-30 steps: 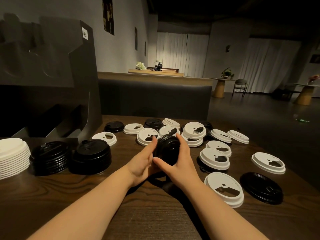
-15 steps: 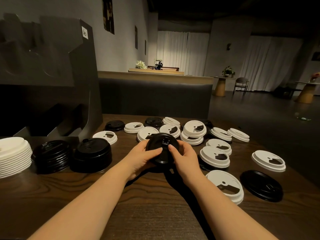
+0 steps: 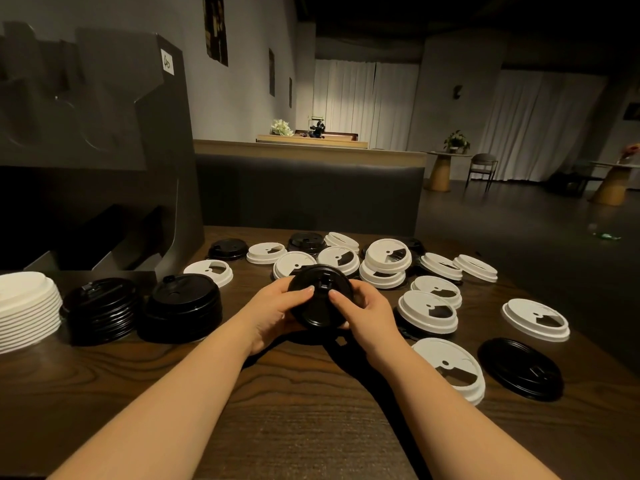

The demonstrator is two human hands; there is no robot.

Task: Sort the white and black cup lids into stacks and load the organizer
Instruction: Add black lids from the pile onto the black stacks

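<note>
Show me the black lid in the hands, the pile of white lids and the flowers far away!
black lid (image 3: 320, 306): head view, on its dark top face between the thumbs.
pile of white lids (image 3: 24, 308): head view, on the stacked rims.
flowers (image 3: 281, 127): head view, on the white blooms.

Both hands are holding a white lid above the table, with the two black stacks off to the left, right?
Not quite: the lid held by the left hand and right hand is black, as the head view shows. The two black stacks do sit to the left.
</note>
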